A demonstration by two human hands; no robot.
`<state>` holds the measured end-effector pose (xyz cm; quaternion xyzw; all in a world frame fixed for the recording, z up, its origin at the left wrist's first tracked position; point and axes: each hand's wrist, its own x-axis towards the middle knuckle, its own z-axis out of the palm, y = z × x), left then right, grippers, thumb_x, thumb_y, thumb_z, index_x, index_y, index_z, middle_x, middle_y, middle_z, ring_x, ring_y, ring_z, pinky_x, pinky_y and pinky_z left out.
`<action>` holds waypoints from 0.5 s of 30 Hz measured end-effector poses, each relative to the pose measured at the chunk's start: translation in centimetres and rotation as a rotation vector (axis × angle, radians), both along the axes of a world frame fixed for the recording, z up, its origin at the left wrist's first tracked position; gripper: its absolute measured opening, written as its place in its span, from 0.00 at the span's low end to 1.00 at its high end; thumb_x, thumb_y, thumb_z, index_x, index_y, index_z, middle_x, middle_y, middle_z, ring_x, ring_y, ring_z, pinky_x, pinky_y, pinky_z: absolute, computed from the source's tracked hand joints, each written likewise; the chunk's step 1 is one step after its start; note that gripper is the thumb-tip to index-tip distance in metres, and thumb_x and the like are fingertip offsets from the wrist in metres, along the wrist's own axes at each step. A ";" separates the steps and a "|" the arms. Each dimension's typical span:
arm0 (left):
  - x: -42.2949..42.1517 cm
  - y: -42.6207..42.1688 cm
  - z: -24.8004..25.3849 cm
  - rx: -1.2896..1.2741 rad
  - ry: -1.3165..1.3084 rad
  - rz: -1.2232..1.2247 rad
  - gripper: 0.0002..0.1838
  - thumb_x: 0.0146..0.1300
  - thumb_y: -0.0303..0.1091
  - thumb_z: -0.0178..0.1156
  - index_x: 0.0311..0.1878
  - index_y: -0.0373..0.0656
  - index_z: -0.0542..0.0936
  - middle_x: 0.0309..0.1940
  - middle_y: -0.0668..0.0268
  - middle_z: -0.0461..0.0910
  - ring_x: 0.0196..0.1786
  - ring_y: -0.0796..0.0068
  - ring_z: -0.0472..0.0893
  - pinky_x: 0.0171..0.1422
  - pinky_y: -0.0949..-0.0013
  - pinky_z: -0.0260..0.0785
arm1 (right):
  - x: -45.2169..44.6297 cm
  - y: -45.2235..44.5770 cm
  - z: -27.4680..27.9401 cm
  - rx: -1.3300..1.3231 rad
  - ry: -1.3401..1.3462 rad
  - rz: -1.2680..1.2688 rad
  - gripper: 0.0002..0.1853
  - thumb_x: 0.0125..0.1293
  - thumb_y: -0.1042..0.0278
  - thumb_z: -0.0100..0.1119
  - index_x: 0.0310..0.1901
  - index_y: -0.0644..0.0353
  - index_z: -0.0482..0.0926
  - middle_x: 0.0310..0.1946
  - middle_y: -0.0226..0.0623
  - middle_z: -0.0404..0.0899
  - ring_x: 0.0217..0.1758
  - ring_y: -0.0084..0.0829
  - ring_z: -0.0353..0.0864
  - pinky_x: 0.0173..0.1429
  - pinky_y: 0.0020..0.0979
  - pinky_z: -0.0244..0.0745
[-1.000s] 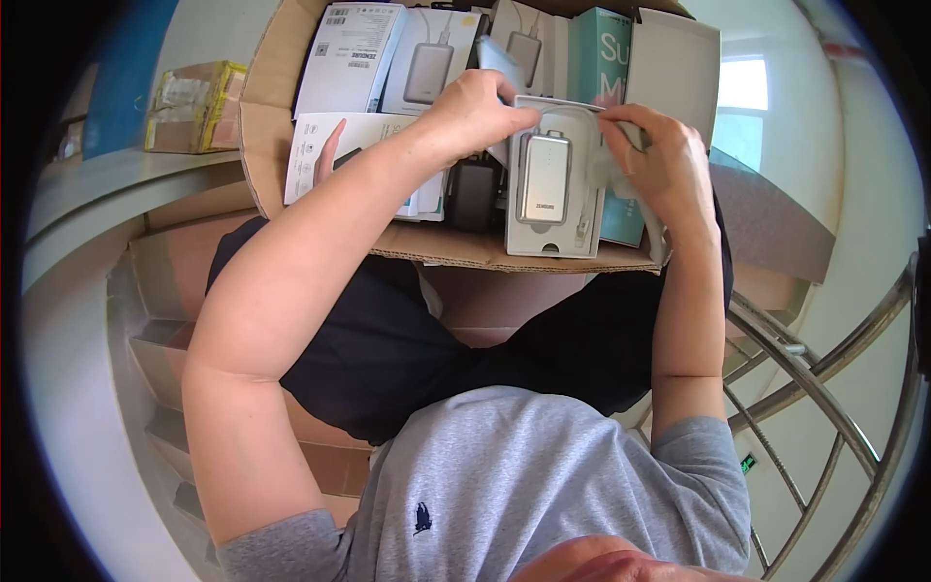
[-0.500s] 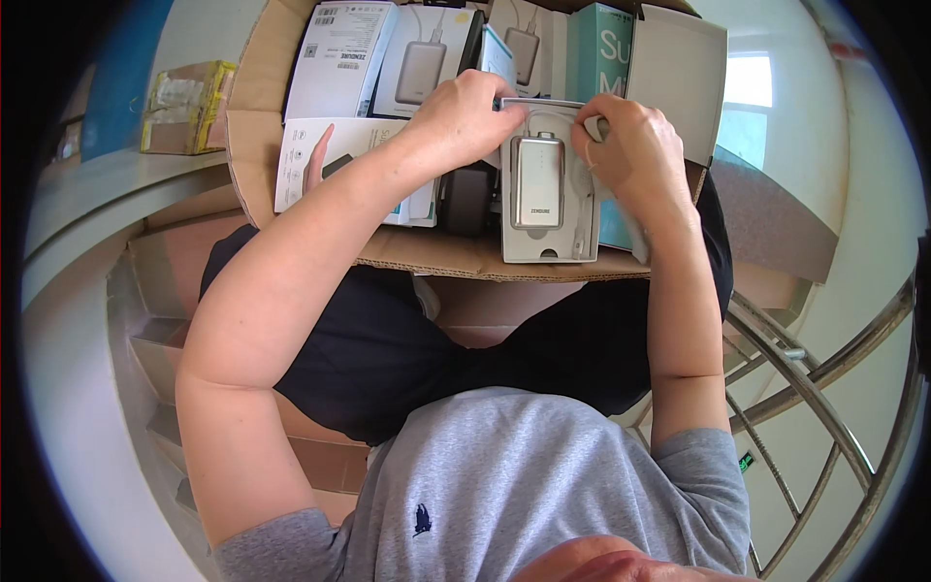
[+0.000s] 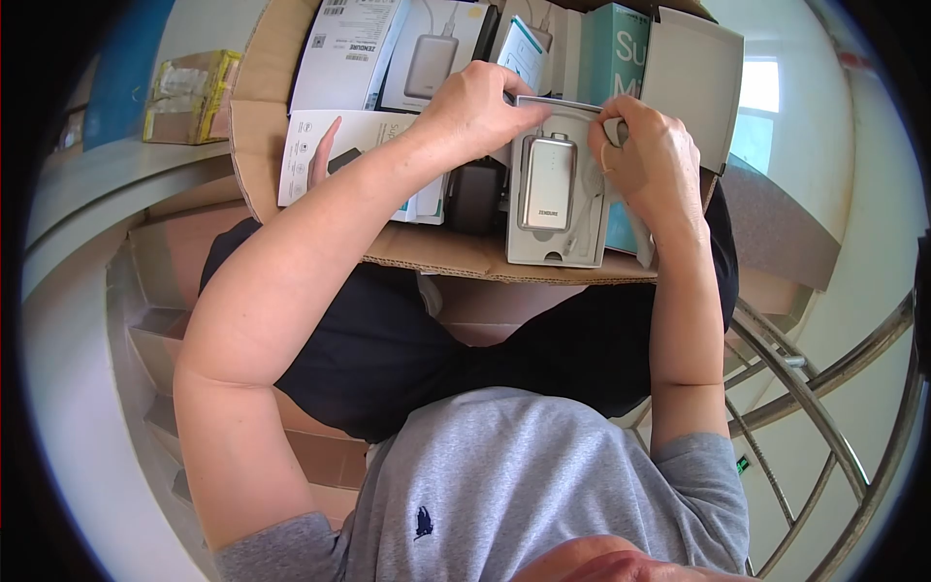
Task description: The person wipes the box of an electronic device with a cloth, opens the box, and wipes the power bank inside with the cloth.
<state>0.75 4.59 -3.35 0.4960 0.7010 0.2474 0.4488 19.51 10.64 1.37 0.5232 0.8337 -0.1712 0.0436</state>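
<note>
A small open white box [image 3: 520,247] stands tilted at the near side of a cardboard carton. In it lies a silver power bank [image 3: 549,179] marked ZENDURE, with a pale cable [image 3: 585,218] to its right. My left hand [image 3: 485,112] is closed on the box's far left corner, thumb on the rim. My right hand [image 3: 652,155] is closed at the far right corner, fingers curled; a greyish bit shows by its thumb, and its exact hold is partly hidden. A blue-white small box [image 3: 522,53] stands just beyond my left fingers.
The cardboard carton [image 3: 436,250] rests by my knees, packed with several product boxes, among them a teal box [image 3: 616,48] and a white printed box [image 3: 349,53]. A taped parcel [image 3: 189,97] sits on a ledge at left. Metal railing [image 3: 815,398] runs along the right; stairs lie below.
The carton, its boxes and both hands have shifted slightly right in view. Both hands keep their places at the open box's far corners.
</note>
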 end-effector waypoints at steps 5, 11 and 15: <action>0.5 -0.1 -0.7 -0.063 -0.151 0.113 0.22 0.57 0.40 0.68 0.49 0.31 0.87 0.37 0.54 0.87 0.38 0.65 0.86 0.48 0.66 0.80 | -0.3 0.2 0.3 -0.018 -0.063 -0.004 0.08 0.63 0.64 0.67 0.40 0.57 0.87 0.27 0.41 0.85 0.30 0.43 0.81 0.42 0.39 0.78; 0.7 -0.2 -0.7 -0.176 -0.362 0.277 0.19 0.58 0.38 0.73 0.49 0.35 0.87 0.41 0.56 0.86 0.48 0.65 0.83 0.60 0.66 0.73 | -0.4 -0.2 -0.2 0.085 -0.027 0.030 0.06 0.63 0.65 0.68 0.39 0.54 0.87 0.26 0.37 0.84 0.28 0.40 0.80 0.39 0.38 0.77; 0.4 -0.3 -0.8 -0.185 -0.433 0.290 0.18 0.57 0.37 0.74 0.48 0.36 0.88 0.42 0.57 0.85 0.50 0.64 0.82 0.62 0.65 0.71 | -0.4 -1.1 -0.3 0.106 0.038 0.108 0.06 0.62 0.68 0.69 0.40 0.53 0.88 0.25 0.35 0.85 0.24 0.38 0.79 0.36 0.36 0.76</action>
